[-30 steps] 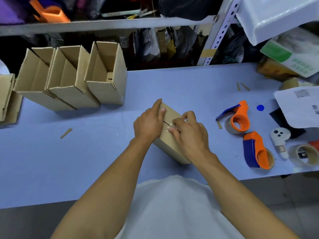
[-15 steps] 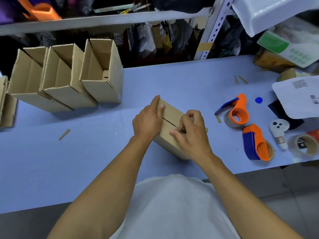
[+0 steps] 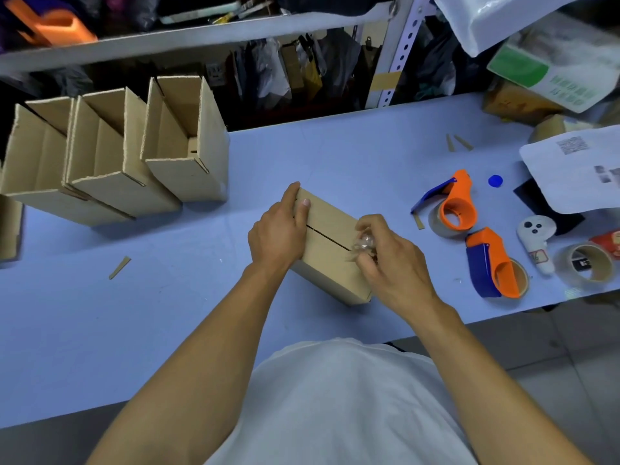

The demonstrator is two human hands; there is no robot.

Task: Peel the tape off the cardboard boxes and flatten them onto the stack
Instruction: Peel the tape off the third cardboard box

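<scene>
A small closed cardboard box [image 3: 330, 243] stands on the blue table [image 3: 167, 297] in front of me, its top flaps meeting at a dark seam. My left hand [image 3: 278, 229] grips the box's left end, thumb lying on the top. My right hand [image 3: 391, 260] pinches a crumpled strip of clear tape [image 3: 364, 243] at the right end of the seam, lifted off the cardboard.
Three open cardboard boxes [image 3: 181, 152] lean in a row at the back left. Right of my hands lie two orange-and-blue tape dispensers [image 3: 453, 206], a loose tape roll [image 3: 587, 266], a white controller [image 3: 536, 233] and papers [image 3: 577, 169]. Shelving rises behind the table.
My right hand has drawn the tape along the seam to the box's right end, baring the dark gap between the flaps. My left hand has stayed on the left end.
</scene>
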